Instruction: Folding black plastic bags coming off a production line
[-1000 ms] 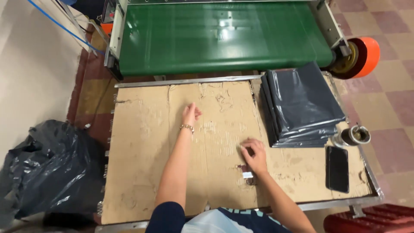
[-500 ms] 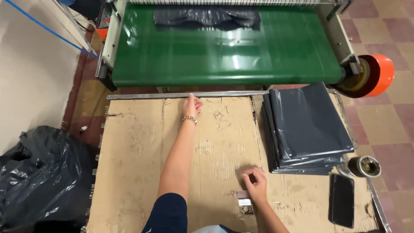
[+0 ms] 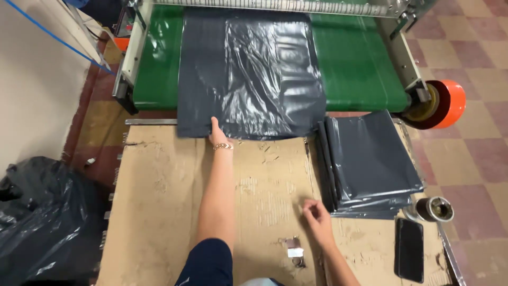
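A large dark grey plastic bag lies flat on the green conveyor belt, its near edge reaching the cardboard-covered table. My left hand is stretched forward and grips the bag's near edge, thumb on top. My right hand hovers low over the cardboard with fingers loosely curled, holding nothing, just left of a stack of the same grey bags. A small metal blade tool lies on the cardboard close to my right hand.
A black phone and a tape roll sit at the table's right edge. An orange roll hangs on the machine's right end. A bulging black rubbish bag stands on the floor at left.
A grey bag has travelled down the belt to the table edge. My left hand reached forward and took hold of it. My right hand lifted off the small tool and moved right.
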